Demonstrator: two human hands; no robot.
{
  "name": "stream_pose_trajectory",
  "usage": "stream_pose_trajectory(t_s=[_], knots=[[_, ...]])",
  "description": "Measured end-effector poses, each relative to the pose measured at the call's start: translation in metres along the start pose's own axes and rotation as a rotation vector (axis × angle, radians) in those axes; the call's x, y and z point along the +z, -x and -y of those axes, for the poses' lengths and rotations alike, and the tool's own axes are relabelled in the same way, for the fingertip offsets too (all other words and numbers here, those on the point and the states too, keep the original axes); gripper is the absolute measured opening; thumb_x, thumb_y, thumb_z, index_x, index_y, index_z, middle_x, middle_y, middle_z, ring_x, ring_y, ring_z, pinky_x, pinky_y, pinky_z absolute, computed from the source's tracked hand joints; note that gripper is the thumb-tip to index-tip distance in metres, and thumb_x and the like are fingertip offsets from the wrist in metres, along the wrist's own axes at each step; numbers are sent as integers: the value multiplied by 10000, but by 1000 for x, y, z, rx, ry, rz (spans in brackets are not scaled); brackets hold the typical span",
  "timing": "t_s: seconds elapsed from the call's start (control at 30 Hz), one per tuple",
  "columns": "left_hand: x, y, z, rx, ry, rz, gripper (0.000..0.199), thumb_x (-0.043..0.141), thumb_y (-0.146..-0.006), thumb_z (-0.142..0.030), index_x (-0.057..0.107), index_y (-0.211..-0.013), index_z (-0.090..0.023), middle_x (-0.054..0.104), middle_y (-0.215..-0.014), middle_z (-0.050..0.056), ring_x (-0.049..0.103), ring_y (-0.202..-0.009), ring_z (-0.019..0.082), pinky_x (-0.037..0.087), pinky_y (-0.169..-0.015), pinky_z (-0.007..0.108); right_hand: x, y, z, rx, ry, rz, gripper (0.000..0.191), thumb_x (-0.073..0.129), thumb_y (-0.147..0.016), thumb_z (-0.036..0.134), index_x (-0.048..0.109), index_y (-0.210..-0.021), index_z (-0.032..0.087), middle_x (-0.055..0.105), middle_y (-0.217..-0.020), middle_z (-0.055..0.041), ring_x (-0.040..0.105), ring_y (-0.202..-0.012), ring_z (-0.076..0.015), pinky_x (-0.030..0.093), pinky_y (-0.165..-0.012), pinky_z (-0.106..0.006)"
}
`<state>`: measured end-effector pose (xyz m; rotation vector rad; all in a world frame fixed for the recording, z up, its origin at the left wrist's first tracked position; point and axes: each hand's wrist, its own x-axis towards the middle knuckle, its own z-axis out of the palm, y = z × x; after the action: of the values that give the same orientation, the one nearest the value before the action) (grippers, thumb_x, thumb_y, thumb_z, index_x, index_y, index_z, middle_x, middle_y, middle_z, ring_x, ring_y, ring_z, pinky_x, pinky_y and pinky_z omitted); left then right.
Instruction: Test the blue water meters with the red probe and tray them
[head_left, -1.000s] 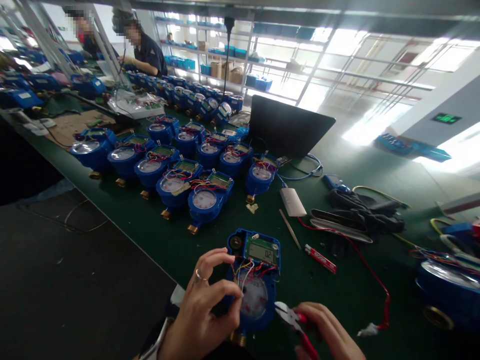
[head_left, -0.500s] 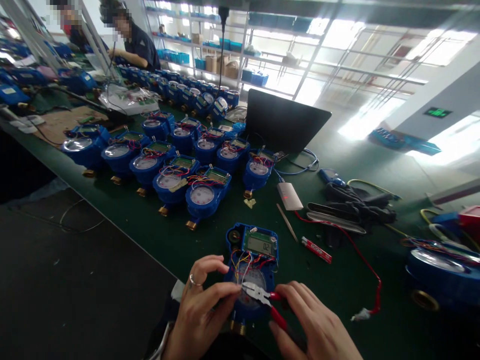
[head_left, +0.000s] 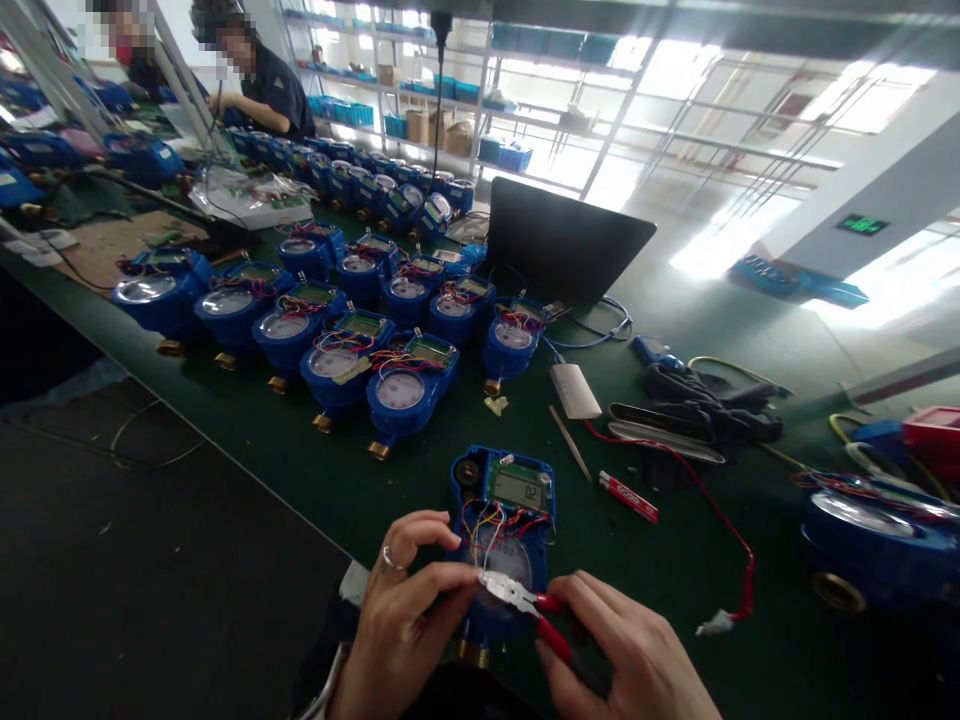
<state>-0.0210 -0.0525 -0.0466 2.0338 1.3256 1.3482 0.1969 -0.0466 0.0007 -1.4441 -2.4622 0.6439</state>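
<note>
A blue meter [head_left: 544, 570] with a lit display [head_left: 519, 487] and loose coloured wires [head_left: 491, 522] lies in front of me, its brass fitting [head_left: 473, 653] towards me. My right hand [head_left: 626, 650] grips red-handled pliers [head_left: 510, 590], whose metal jaws are over the meter's round dial. Beside the jaw tips, my left hand [head_left: 409, 610] pinches the thin wires between thumb and index finger; a ring is on one finger. The exact wire between the jaws is too small to tell.
Several blue meters [head_left: 401, 392] stand behind to the left. A dark laptop [head_left: 566, 240], white box [head_left: 575, 390], wooden stick [head_left: 570, 443], red marker [head_left: 628, 497] and red cable [head_left: 712, 500] lie beyond. Another meter [head_left: 877, 545] is at right. A person [head_left: 270, 85] sits far left.
The plier jaws have closed somewhat and sit slightly further left, near the left fingertips. The view has shifted a little; the left hand keeps its pinch.
</note>
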Motion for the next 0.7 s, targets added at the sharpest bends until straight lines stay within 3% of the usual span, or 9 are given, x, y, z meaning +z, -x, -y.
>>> stream_pose_trajectory(t_s=[0.17,0.3,0.37,0.43,0.53,0.6,0.7], knots=[[-3,1,-3,19,-32,2,220,558,-883,-29,622,-930,-234,483,-1115,34,489,-1177,173,450,-988,270,-3,14,-10,-4,-89,-77,150,536,-792,164,590,-916,229,659,-793,-8,657,-683,-162,511,-603,-250],[-8,2,-3,87,-39,-5,276,535,-815,25,588,-881,-238,481,-1128,34,507,-1169,166,474,-977,264,-1,39,-46,54,35,-220,354,599,-822,218,557,-1173,241,685,-1064,-68,688,-924,-221,563,-738,-303],[-9,1,0,119,-26,-19,296,540,-804,40,584,-896,-238,490,-1147,32,517,-1170,158,473,-983,254,6,51,-65,134,155,-257,400,646,-810,247,571,-1202,237,687,-1119,-91,678,-999,-268,566,-806,-373],[-7,-1,4,92,1,-54,284,556,-827,2,595,-970,-240,508,-1205,34,519,-1188,164,458,-1008,264,13,60,-80,188,217,-258,430,679,-777,236,603,-1200,235,700,-1138,-93,658,-1070,-308,519,-930,-476],[0,-8,11,-74,76,-104,269,562,-889,-154,590,-1135,-261,510,-1319,41,492,-1255,215,416,-1064,344,14,70,-94,261,158,-190,495,722,-762,297,621,-1246,277,673,-1267,-72,542,-1267,-357,289,-1120,-623],[5,-12,13,-177,142,-110,289,554,-912,-246,576,-1198,-281,491,-1371,39,447,-1317,259,373,-1111,422,6,77,-104,499,22,-282,496,710,-768,435,643,-1228,262,635,-1327,-86,485,-1320,-365,242,-1146,-607],[10,-19,15,-265,213,-103,311,553,-920,-336,562,-1227,-289,453,-1425,37,370,-1392,298,295,-1175,503,-9,89,-126,968,-173,-523,616,565,-803,591,623,-1216,139,653,-1219,-187,617,-1120,-366,478,-951,-527]])
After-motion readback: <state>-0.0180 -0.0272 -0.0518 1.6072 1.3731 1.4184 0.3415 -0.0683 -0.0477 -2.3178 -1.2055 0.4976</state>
